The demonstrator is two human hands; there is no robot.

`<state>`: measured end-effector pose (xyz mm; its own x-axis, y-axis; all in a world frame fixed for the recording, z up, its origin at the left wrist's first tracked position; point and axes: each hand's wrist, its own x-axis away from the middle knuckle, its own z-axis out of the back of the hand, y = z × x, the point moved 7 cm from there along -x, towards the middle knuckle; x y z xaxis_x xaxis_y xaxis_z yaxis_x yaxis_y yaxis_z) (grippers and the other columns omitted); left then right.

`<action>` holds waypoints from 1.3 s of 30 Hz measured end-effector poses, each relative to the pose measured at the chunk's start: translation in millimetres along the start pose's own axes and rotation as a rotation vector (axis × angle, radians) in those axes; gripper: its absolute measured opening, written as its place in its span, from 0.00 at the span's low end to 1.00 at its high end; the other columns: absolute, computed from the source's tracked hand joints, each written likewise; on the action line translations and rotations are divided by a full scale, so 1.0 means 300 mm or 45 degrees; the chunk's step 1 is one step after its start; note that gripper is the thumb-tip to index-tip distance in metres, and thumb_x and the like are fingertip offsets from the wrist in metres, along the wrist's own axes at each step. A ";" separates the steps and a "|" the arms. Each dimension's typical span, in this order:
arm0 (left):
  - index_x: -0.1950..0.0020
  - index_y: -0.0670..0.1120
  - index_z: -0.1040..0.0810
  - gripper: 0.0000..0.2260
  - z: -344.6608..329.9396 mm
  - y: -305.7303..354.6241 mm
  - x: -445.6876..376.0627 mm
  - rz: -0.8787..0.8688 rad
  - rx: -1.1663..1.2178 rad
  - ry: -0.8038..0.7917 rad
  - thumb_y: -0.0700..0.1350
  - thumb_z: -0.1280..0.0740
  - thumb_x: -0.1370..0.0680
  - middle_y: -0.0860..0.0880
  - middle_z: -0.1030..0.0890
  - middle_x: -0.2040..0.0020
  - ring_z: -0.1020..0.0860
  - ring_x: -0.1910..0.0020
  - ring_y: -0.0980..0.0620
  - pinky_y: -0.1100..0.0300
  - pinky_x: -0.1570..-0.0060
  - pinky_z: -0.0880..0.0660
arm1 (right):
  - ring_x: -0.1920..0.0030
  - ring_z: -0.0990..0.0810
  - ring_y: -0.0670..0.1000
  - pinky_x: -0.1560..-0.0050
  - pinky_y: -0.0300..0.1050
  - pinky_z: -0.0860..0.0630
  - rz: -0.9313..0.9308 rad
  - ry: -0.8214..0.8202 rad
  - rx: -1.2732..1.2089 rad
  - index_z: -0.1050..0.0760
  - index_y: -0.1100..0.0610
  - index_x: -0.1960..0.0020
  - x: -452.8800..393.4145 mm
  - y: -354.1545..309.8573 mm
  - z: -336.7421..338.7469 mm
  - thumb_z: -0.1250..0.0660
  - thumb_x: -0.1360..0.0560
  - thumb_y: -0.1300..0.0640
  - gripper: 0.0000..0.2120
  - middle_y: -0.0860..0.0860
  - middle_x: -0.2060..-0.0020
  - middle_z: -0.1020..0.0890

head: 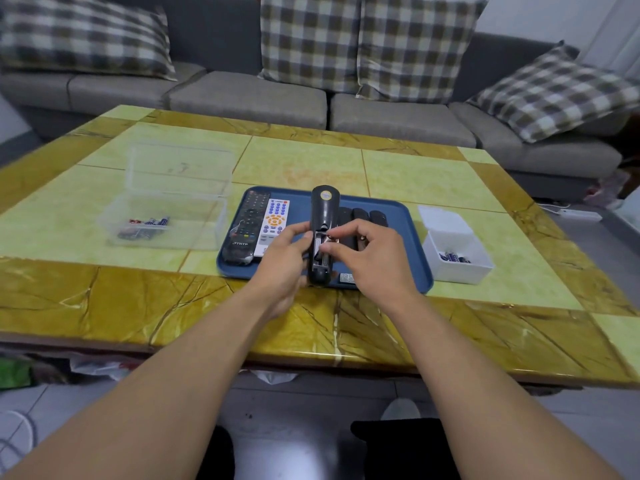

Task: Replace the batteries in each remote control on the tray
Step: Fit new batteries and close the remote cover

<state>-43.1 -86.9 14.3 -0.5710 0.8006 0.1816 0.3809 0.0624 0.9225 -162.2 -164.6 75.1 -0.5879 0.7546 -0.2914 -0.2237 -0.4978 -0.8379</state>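
A blue tray point(412, 216) lies on the table. My left hand point(284, 265) grips a black remote point(323, 211) held back side up over the tray, its battery compartment uncovered. My right hand point(370, 258) pinches a battery point(327, 241) at that compartment with thumb and forefinger. On the tray's left lie a black remote point(247, 223) and a white remote point(273, 223), both face up. Several dark remotes point(360, 216) lie behind my right hand, partly hidden.
A clear plastic box point(166, 216) with its lid up holds several batteries at the left. A white box point(457, 258) with batteries stands right of the tray. A grey sofa with checked cushions runs behind the yellow-green tiled table point(311, 161).
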 end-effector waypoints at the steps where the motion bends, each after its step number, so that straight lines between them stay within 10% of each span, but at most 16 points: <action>1: 0.34 0.46 0.26 0.11 -0.002 -0.001 0.003 -0.004 -0.012 -0.011 0.44 0.43 0.14 0.47 0.14 0.50 0.14 0.58 0.49 0.47 0.58 0.18 | 0.56 0.20 0.41 0.53 0.43 0.22 0.030 0.001 0.040 0.16 0.46 0.55 -0.005 -0.004 0.000 0.21 0.31 0.52 0.07 0.40 0.59 0.17; 4: 0.34 0.47 0.26 0.11 -0.005 0.000 0.010 -0.016 -0.027 -0.026 0.45 0.42 0.14 0.48 0.14 0.50 0.15 0.60 0.51 0.46 0.57 0.18 | 0.60 0.24 0.38 0.59 0.36 0.28 0.095 -0.044 0.149 0.16 0.46 0.50 -0.015 -0.006 -0.014 0.22 0.30 0.51 0.10 0.41 0.62 0.23; 9: 0.38 0.48 0.24 0.08 0.019 -0.018 0.005 -0.004 0.045 0.017 0.44 0.40 0.15 0.46 0.15 0.50 0.15 0.56 0.47 0.36 0.48 0.20 | 0.63 0.26 0.46 0.60 0.51 0.26 0.161 -0.128 0.303 0.19 0.41 0.40 0.002 0.016 -0.036 0.28 0.25 0.47 0.14 0.45 0.65 0.25; 19: 0.37 0.47 0.25 0.08 0.026 -0.010 0.019 -0.043 0.083 0.089 0.43 0.39 0.15 0.47 0.15 0.53 0.16 0.62 0.52 0.57 0.69 0.21 | 0.62 0.28 0.47 0.66 0.47 0.29 0.326 -0.193 0.736 0.25 0.37 0.33 0.036 -0.013 -0.060 0.39 0.19 0.43 0.15 0.44 0.67 0.31; 31: 0.44 0.51 0.23 0.05 0.068 -0.023 0.025 -0.033 -0.045 0.220 0.44 0.37 0.16 0.45 0.16 0.55 0.18 0.63 0.49 0.57 0.66 0.22 | 0.52 0.19 0.58 0.60 0.52 0.24 0.427 -0.412 1.231 0.41 0.38 0.23 0.091 -0.060 -0.113 0.52 0.15 0.45 0.20 0.49 0.51 0.20; 39: 0.37 0.48 0.25 0.09 0.057 -0.022 0.020 0.029 0.002 0.259 0.43 0.40 0.15 0.42 0.16 0.46 0.16 0.52 0.44 0.49 0.53 0.19 | 0.69 0.28 0.40 0.70 0.30 0.34 -0.227 -0.264 0.143 0.20 0.45 0.41 0.073 0.043 -0.074 0.30 0.22 0.52 0.11 0.43 0.67 0.26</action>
<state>-36.7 -72.2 3.5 -0.6973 0.6651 0.2674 0.3965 0.0470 0.9168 -160.5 -144.8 47.7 -0.6753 0.7368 -0.0339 -0.4158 -0.4182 -0.8076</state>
